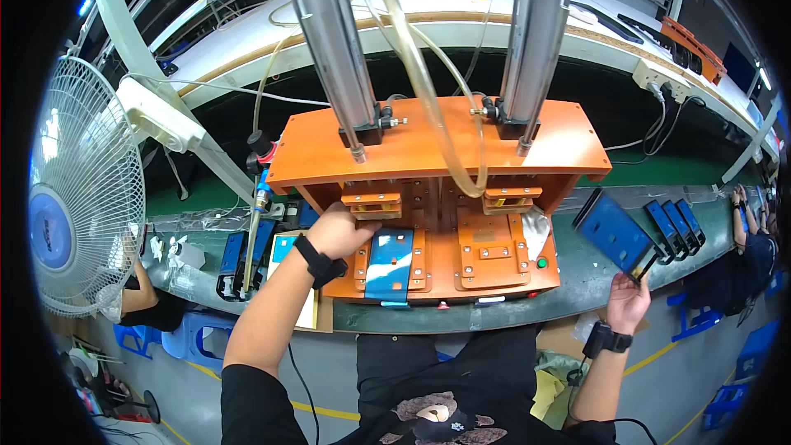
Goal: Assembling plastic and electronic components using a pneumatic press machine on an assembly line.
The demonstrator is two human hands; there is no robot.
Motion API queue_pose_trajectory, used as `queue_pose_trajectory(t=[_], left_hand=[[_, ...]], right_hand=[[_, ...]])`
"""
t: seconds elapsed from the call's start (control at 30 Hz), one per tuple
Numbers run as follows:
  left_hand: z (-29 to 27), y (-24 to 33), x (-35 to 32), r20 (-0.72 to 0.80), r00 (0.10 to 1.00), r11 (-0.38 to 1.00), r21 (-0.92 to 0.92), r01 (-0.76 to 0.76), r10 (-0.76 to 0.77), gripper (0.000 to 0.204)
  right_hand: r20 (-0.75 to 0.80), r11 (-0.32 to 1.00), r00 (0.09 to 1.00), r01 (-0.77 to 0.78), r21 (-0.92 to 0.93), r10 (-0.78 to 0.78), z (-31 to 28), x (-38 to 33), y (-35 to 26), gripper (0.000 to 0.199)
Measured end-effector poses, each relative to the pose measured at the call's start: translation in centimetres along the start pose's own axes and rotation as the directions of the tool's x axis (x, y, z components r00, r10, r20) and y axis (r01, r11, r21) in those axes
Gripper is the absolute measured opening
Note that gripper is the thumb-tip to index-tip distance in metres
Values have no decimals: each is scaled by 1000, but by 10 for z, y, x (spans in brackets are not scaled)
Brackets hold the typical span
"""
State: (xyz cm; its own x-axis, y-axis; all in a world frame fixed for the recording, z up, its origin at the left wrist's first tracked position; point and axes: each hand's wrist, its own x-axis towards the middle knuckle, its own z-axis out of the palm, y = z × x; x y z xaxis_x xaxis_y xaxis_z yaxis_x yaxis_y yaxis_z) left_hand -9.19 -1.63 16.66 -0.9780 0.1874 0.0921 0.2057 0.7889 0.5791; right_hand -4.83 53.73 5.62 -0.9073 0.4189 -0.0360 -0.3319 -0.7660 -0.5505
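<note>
Two bare hands at an orange press [404,144]

Nearest, the right hand [629,303] grasps a blue panel [614,235] by its lower corner, tilted above the green worktop [581,284], probably to keep fingers off its face. The left hand [336,235] reaches into the press beside a second blue panel [390,259], which lies lengthwise on the left fixture, apparently to be lined up; whether it grips anything cannot be told. Beyond, two clear cylinders [329,49] stand on top, before a white worktop [453,4].
</note>
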Motion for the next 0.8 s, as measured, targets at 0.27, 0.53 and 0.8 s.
queue_pose_trajectory(t=[0.27,0.53,0.8], left_hand=[[27,-101,51,-64,997,993,-112,23,-31,45],[19,-86,71,-63,993,993,-71,92,-96,46],[10,-84,50,11,991,990,-54,130,-130,48]], right_hand=[[-301,996,949,-90,23,93,-78,135,91,28],[-70,514,752,-512,-688,655,25,211,160,41],[-145,602,811,-528,-600,567,-2,240,170,34]])
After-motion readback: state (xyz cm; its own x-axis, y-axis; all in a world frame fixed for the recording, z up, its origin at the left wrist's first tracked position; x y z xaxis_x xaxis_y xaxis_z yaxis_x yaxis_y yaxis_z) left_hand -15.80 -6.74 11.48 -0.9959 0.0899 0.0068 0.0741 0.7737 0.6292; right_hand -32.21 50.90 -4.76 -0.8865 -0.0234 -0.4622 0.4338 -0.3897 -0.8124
